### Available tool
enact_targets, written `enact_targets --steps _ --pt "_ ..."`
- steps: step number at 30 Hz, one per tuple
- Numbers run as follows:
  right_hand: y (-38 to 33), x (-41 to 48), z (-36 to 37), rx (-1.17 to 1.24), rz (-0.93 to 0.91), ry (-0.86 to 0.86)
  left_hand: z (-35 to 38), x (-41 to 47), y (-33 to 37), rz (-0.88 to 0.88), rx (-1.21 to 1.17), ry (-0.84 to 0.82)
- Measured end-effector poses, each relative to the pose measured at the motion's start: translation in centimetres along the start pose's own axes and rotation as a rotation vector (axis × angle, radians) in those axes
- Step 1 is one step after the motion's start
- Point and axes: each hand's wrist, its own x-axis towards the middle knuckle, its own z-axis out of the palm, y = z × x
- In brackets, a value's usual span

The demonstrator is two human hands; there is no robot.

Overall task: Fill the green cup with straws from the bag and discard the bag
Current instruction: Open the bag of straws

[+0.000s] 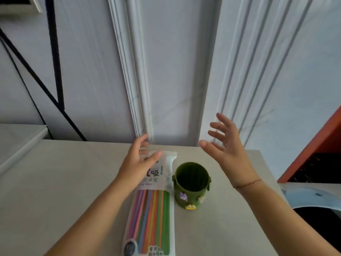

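While the bag [170,163] of straws [151,218] lies beside the upright green cup [191,183], left hand [136,163] sits over its top, fingers slack; right hand [227,145] raised, splayed, empty.

both arms outstretched, left hand [137,163] low, right hand [227,145] raised, fingers [218,126] spread

The left hand [137,163] and the right hand [227,145] have an open gap between them. The panelled wall [175,89] rises close beyond both sets of fingertips. Under the left hand lies the top end of the straw bag [153,209], which runs back toward the person. Below the right hand, on its thumb side, the green cup [191,183] stands just beside the bag, mouth upward. Left of the left hand the desk [64,182] is bare. Right of the right hand the desk ends. Past that edge are an orange-red panel [313,145] and a dark round opening [324,217].
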Motion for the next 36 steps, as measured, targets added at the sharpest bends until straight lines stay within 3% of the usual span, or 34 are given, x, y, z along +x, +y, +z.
enact_targets --steps 10,13,18,21,25,30,36 --pt "-2.4 -8.5 -0.5 0.002 0.065 0.031 0.7 -6.6 -0.1 -0.397 0.384 -0.025" --pt "-2.3 -11.1 0.3 0.016 0.103 0.093 1.0 -7.8 -0.6 -0.467 0.315 -0.014" --pt "-2.7 -14.3 2.7 -0.043 0.16 0.152 0.4 -9.7 -0.4 -0.585 0.004 -0.02" --pt "-3.1 -15.1 4.6 -0.034 0.192 0.038 -0.8 -11.5 -0.2 -0.577 -0.087 0.038" --pt "-4.8 -15.2 6.7 -0.004 0.224 -0.092 -2.1 -15.7 1.4 -0.4 -0.206 0.169" --pt "-8.1 -14.3 7.2 0.124 0.281 -0.162 -2.9 -21.7 3.8 -0.222 -0.218 0.027" --pt "-8.9 -15.7 6.2 0.149 0.261 -0.374 -3.6 -24.1 5.5 -0.161 -0.295 -0.065"
